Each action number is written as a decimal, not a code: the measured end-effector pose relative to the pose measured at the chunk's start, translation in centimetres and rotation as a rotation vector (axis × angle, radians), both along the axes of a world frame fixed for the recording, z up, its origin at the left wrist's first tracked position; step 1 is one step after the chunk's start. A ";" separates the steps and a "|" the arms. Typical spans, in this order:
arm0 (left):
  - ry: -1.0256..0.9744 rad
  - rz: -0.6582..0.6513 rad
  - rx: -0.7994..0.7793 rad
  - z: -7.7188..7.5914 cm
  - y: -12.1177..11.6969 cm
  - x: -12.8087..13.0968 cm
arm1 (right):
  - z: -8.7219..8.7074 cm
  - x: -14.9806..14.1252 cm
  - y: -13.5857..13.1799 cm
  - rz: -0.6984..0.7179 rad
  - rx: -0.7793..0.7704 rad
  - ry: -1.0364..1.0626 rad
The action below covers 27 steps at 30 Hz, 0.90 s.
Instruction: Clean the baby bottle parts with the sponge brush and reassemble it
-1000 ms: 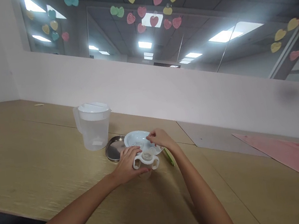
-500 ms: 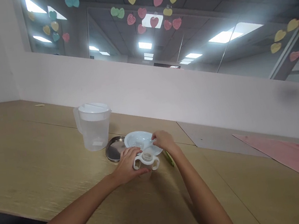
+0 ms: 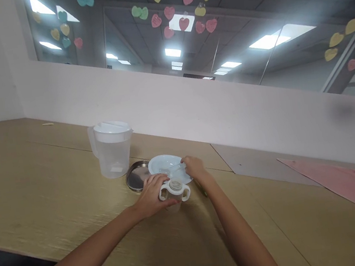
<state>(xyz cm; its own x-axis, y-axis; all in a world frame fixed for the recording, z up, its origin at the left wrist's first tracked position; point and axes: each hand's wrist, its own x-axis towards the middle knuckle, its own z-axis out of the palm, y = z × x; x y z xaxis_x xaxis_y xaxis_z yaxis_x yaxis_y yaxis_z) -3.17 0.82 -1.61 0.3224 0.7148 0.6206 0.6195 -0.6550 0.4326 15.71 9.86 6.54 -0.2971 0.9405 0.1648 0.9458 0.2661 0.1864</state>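
My left hand (image 3: 153,196) is wrapped round the side of a clear bottle (image 3: 173,206) with a white two-handled collar, standing upright on the table. The bottle's round neck faces up without a cap. My right hand (image 3: 194,166) is closed in a pinch over the right rim of a pale blue plate (image 3: 160,161). From its fingertips a thin translucent spoon (image 3: 177,167) reaches left across the plate. A shallow metal tray (image 3: 137,177) lies to the left of the plate. Partly behind my right wrist is a slim green object (image 3: 201,188), its kind unclear.
A translucent lidded pitcher (image 3: 112,153) stands behind the tray, to the left. The white wall (image 3: 173,102) rises at the table's back edge. A pink sheet (image 3: 344,189) lies at the far right. A small pale piece (image 3: 47,124) rests at the back left.
My right hand has moved slightly right over the plate, and the spoon now shows in its fingers. My left hand stays on the bottle.
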 end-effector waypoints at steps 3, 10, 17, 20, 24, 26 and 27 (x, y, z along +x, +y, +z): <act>-0.004 0.001 0.003 0.0 0.0 0.0 | 0.2 0.3 0.0 0.029 -0.034 0.001; 0.002 0.007 0.003 0.0 0.0 0.0 | 0.6 0.4 -0.2 0.035 -0.078 -0.006; 0.015 0.002 -0.001 0.0 0.0 -0.1 | 0.3 -0.8 -0.2 -0.043 -0.036 -0.022; 0.018 -0.001 -0.007 0.0 0.1 -0.1 | 0.5 -0.8 -0.4 -0.015 -0.062 -0.009; 0.020 0.000 -0.004 0.0 0.1 0.0 | 1.0 -0.5 -1.1 0.046 -0.091 0.048; 0.013 0.003 0.004 0.0 0.1 0.0 | 1.6 -0.2 -1.4 0.063 -0.092 0.078; 0.007 0.004 0.006 0.0 0.1 0.0 | 1.9 0.0 -1.5 0.066 -0.085 0.099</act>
